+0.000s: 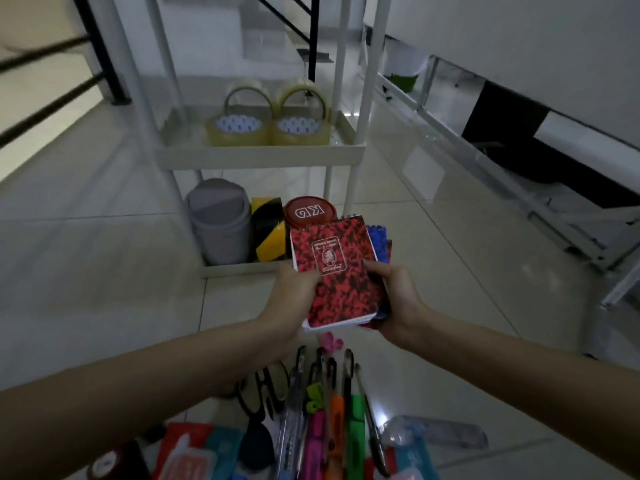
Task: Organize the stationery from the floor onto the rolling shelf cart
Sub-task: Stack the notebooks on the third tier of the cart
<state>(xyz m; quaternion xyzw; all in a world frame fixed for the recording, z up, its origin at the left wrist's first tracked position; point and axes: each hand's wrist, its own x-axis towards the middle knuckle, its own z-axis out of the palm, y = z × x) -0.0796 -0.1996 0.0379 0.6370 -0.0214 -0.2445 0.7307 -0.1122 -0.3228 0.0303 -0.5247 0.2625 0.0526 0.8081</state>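
Both hands' grip closed round mottled red notebook [337, 271] | stack of spiral pads beneath

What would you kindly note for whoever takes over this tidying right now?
Left hand and right hand grip a stack of small notebooks, red one on top, in front of the cart.
Done: clear tape rolls on the cart's middle shelf; grey bin, yellow-black tape and red lid on the bottom.
Left: shelve the notebooks, then pens and highlighters on the floor.
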